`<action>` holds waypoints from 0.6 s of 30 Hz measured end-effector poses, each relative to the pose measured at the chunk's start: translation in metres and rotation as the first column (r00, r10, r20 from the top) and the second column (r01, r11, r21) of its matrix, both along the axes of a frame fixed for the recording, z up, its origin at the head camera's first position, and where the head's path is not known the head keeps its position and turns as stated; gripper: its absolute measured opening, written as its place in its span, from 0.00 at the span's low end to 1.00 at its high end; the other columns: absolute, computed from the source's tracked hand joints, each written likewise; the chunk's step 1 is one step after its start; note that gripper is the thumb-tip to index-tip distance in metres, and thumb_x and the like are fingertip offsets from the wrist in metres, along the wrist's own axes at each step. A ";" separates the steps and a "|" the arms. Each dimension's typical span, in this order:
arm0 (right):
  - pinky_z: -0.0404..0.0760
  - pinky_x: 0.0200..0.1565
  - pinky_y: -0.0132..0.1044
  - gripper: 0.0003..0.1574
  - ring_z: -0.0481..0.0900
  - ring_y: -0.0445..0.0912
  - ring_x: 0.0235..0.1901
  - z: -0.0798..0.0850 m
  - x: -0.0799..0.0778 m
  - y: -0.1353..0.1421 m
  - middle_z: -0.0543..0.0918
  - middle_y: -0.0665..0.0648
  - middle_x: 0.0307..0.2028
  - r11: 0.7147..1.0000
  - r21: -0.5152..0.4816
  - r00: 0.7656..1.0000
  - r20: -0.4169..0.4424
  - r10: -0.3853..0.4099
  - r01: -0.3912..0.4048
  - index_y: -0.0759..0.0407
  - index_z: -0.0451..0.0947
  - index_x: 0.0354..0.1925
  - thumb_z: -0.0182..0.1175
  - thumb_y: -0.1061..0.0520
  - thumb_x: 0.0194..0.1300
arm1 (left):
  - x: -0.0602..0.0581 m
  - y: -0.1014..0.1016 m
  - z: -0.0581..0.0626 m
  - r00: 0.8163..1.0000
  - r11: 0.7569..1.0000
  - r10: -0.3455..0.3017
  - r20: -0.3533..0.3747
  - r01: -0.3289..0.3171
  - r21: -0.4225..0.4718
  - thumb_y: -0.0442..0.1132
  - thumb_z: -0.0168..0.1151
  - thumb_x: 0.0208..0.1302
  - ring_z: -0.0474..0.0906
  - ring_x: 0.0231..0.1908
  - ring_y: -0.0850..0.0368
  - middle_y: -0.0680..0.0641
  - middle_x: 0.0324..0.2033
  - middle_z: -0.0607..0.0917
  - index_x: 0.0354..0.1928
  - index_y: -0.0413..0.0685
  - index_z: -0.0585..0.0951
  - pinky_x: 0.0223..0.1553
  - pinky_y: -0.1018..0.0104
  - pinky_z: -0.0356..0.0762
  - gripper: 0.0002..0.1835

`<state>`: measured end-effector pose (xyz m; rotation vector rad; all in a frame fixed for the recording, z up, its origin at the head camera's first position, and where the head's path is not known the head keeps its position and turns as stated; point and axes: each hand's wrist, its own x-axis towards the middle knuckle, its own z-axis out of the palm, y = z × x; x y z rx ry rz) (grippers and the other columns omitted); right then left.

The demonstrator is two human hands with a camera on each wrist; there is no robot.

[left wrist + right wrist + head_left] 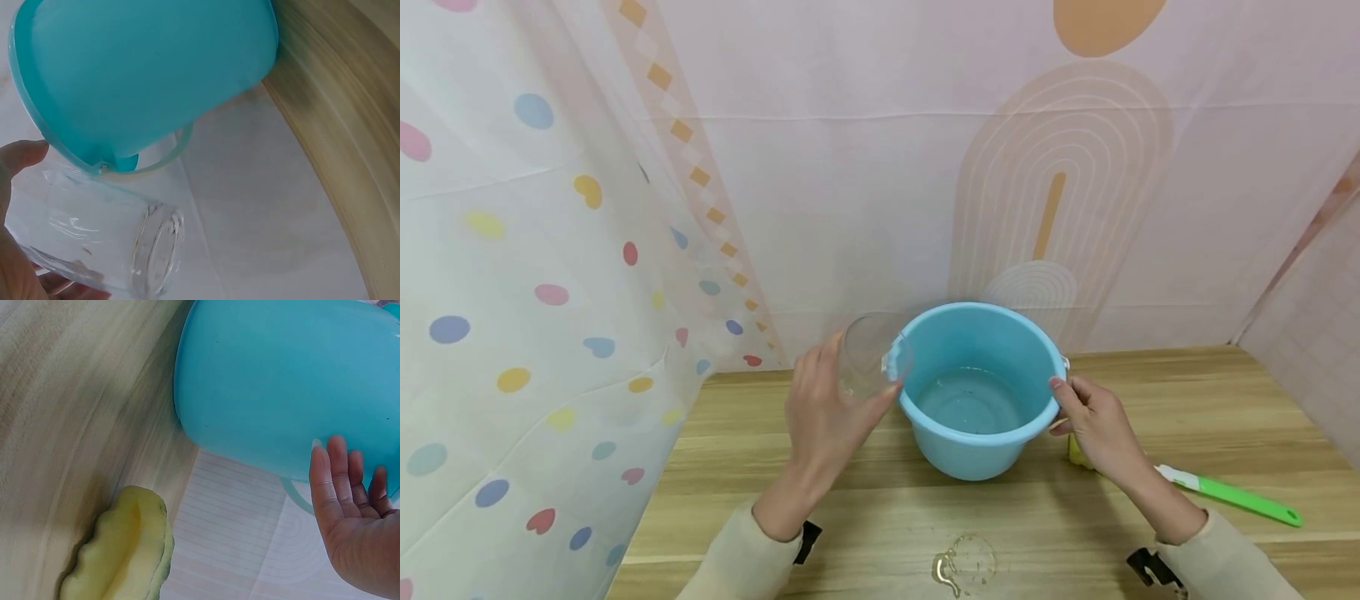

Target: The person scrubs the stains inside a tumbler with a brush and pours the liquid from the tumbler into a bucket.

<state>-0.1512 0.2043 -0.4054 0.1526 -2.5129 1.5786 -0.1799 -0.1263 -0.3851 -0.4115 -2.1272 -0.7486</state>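
Note:
My left hand point(822, 417) grips a clear glass cup point(867, 357) at the left rim of a light blue bucket point(972, 457). The cup is tilted, its thick base point(156, 253) showing in the left wrist view. My right hand point(1099, 423) holds the bucket's right rim, thumb over the edge and fingers against the outer wall. Shallow water point(973, 402) lies in the bottom of the bucket, which stands on a wooden table. In the right wrist view the fingers point(337, 475) lie along the bucket's side.
Right of the bucket lies a brush with a yellow sponge head point(122, 550) and a green handle point(1247, 497), partly behind my right forearm. A small puddle point(962, 567) and a wet ring mark the wooden table point(737, 467) near its front. Patterned curtains point(850, 183) hang behind and at the sides.

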 end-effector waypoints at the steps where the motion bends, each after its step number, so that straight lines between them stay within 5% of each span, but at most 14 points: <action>1: 0.89 0.34 0.41 0.29 0.87 0.44 0.31 0.000 0.000 0.000 0.86 0.64 0.37 1.000 -0.001 1.000 -0.001 0.000 0.000 0.74 0.79 0.46 0.49 0.48 0.85 | 0.002 0.000 -0.001 1.000 1.000 0.003 0.002 -0.003 -0.001 0.54 0.88 0.42 0.80 0.46 0.42 0.39 0.49 0.86 0.63 0.40 0.77 0.37 0.50 0.83 0.47; 18: 0.89 0.34 0.39 0.28 0.86 0.42 0.31 0.002 -0.001 -0.001 0.86 0.66 0.38 1.000 -0.006 1.000 0.008 0.006 -0.006 0.73 0.78 0.45 0.49 0.48 0.85 | 0.034 -0.006 -0.012 0.994 0.995 -0.050 0.095 0.041 0.093 0.54 0.86 0.44 0.81 0.49 0.47 0.43 0.51 0.85 0.64 0.41 0.76 0.46 0.50 0.84 0.47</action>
